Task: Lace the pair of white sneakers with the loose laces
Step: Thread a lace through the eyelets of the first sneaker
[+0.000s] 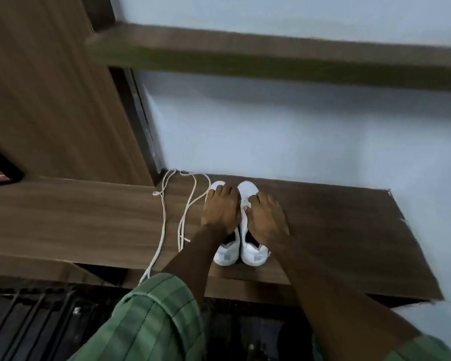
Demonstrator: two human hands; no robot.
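Sneakers (248, 230) sit on wooden shelf (89, 217) against pale wall (297, 139).

A person in green plaid sleeves (151, 316) rests the left hand (220, 208) and the right hand (267, 217) on a pair of white sneakers (248, 194) standing side by side on a wooden table (76, 217), two loose white laces (172, 217) trailing beside them to the left

L hand (220, 208) & R hand (267, 217) both palm-down, fingers lightly curled, arms extended fwd.
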